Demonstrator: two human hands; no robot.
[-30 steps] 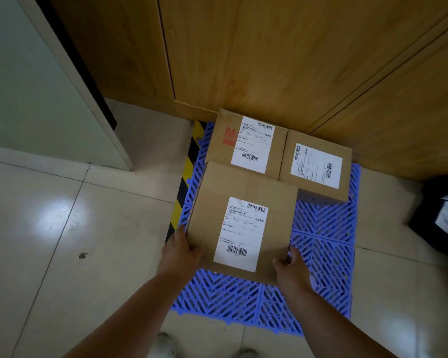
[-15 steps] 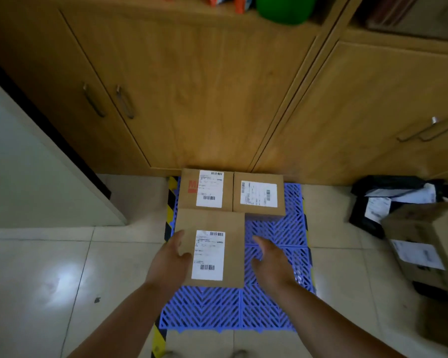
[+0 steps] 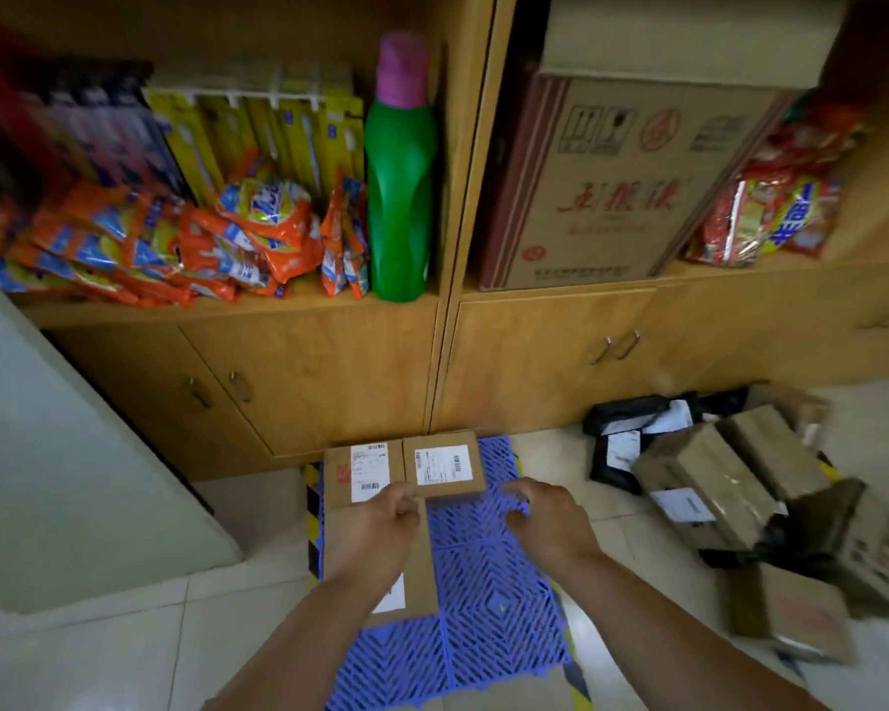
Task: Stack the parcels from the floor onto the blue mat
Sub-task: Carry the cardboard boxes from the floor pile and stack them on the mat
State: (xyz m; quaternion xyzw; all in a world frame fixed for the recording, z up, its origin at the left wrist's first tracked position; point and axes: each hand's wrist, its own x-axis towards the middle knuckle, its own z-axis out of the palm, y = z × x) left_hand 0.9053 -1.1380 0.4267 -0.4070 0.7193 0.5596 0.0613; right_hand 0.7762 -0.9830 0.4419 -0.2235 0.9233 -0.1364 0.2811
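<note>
Three brown parcels lie flat on the blue mat [image 3: 488,597] against the cabinet. Two sit side by side at the back: one with a red mark [image 3: 352,472] and one to its right [image 3: 445,464]. The third, larger parcel [image 3: 424,572] lies in front of them on the mat's left half. My left hand [image 3: 386,526] hovers over that parcel with fingers loosely curled, holding nothing. My right hand [image 3: 545,515] hangs over the bare mat, fingers relaxed, holding nothing. A heap of brown boxes [image 3: 730,484] and a black bag parcel [image 3: 622,443] lies on the floor to the right.
Wooden cabinet doors [image 3: 329,382] stand right behind the mat. The shelf above holds a green bottle [image 3: 399,197], orange packets [image 3: 216,238] and a large carton [image 3: 622,182]. A pale wall panel [image 3: 62,479] stands at the left. Yellow-black tape [image 3: 313,510] edges the mat.
Both hands have let go of the front parcel, which now lies on the mat. The view has risen and pulled back, showing the shelves and the pile on the right.
</note>
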